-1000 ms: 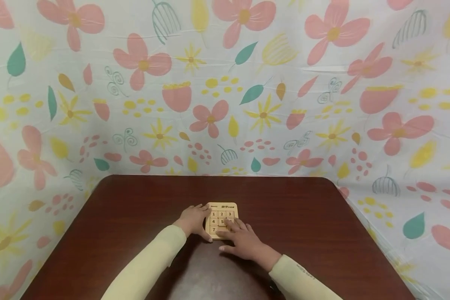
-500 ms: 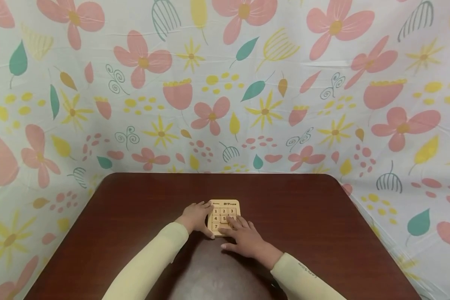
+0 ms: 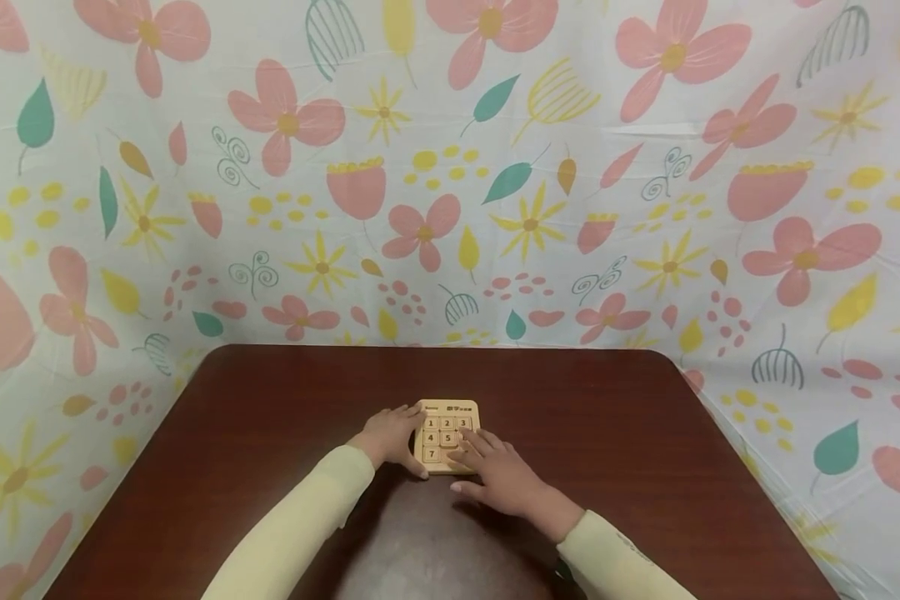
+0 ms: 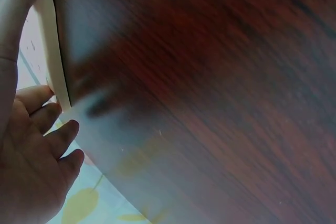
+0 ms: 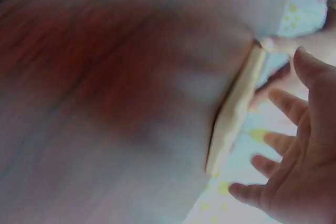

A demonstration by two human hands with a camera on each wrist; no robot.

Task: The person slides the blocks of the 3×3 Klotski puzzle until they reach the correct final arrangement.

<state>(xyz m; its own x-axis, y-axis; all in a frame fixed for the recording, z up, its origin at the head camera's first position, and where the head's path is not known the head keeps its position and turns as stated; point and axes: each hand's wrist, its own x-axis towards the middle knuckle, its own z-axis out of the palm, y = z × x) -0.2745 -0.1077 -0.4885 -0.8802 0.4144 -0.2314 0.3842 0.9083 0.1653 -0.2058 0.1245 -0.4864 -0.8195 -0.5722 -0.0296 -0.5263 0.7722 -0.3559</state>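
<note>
A wooden number slide puzzle [image 3: 437, 407] lies flat on the dark brown table. Its numbered tiles 1, 2, 3, 4, 5 and 7 can be read; the right hand covers the tile right of 5 and the lower right corner. My left hand [image 3: 388, 437] holds the puzzle's left side, fingers at the upper corner and thumb at the lower one. In the left wrist view, thumb and forefinger of the left hand [image 4: 31, 150] span the wooden edge. My right hand [image 3: 504, 479] hovers over the lower right of the puzzle with spread fingers. The right wrist view shows the right hand [image 5: 299, 177] with nothing in its grasp.
The brown table [image 3: 330, 375] has rounded far corners and a glossy reflection near the front. A white cloth [image 3: 495, 192] with pink, yellow and green flowers and leaves hangs behind and on both sides. Pale yellow sleeves [image 3: 292, 525] cover both forearms.
My right hand has drawn back a little to the right, uncovering more of the bottom row beside tile 7. The left hand keeps its place on the puzzle.
</note>
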